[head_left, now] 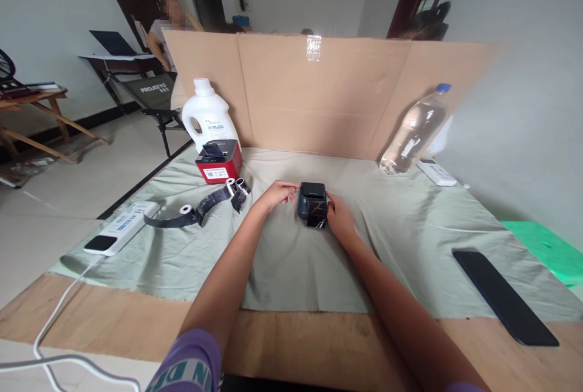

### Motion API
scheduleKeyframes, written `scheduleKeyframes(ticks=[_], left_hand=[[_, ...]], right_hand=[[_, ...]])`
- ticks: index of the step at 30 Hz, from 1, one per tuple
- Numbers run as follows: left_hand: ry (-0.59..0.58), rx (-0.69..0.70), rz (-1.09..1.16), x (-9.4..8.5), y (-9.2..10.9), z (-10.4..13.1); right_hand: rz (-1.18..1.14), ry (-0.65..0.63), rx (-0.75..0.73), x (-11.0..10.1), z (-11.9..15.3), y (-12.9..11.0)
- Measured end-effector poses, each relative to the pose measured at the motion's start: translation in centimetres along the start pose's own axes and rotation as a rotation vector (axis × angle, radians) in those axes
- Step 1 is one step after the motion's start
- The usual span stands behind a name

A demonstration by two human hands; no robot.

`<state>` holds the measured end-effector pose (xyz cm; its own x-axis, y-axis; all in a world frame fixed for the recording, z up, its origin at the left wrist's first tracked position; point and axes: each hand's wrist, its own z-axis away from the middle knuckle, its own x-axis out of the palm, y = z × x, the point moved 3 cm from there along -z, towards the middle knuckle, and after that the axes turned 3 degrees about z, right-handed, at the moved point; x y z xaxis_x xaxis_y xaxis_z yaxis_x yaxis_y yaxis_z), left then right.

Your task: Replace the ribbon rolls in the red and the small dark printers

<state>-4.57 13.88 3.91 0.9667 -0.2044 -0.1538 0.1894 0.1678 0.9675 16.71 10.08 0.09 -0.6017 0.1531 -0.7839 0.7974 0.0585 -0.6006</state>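
Observation:
A small black portable printer [303, 204] sits on the grey-green cloth between my hands. A strip of dark, marbled paper [317, 212] hangs down over its front. My left hand [277, 193] reaches to the printer's upper left edge, its index finger stretched out against it and the other fingers loosely bent apart. Along the printer's right side, my right hand [340, 215] grips the edge with bent fingers, which are partly hidden behind the palm.
At left, dark paper rolls [186, 210] trail strips near a red and black box-shaped device [219, 161], a white jug [210, 114] and a white power strip [122, 228]. A clear bottle [416, 128] leans on the cardboard screen [314, 101]. A phone [504, 296] lies right. Someone [159, 31] sits beyond.

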Motion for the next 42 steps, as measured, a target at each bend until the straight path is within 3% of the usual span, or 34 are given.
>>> scheduleKeyframes(ticks=[28, 42], left_hand=[[0.015, 0.058, 0.325, 1.1, -2.4, -0.3], [-0.06, 0.068, 0.195, 1.8, -2.9, 0.1]], right_hand=[[-0.037, 0.003, -0.017, 0.1, -0.2, 0.1], [-0.008, -0.001, -0.002, 0.1, -0.2, 0.0]])
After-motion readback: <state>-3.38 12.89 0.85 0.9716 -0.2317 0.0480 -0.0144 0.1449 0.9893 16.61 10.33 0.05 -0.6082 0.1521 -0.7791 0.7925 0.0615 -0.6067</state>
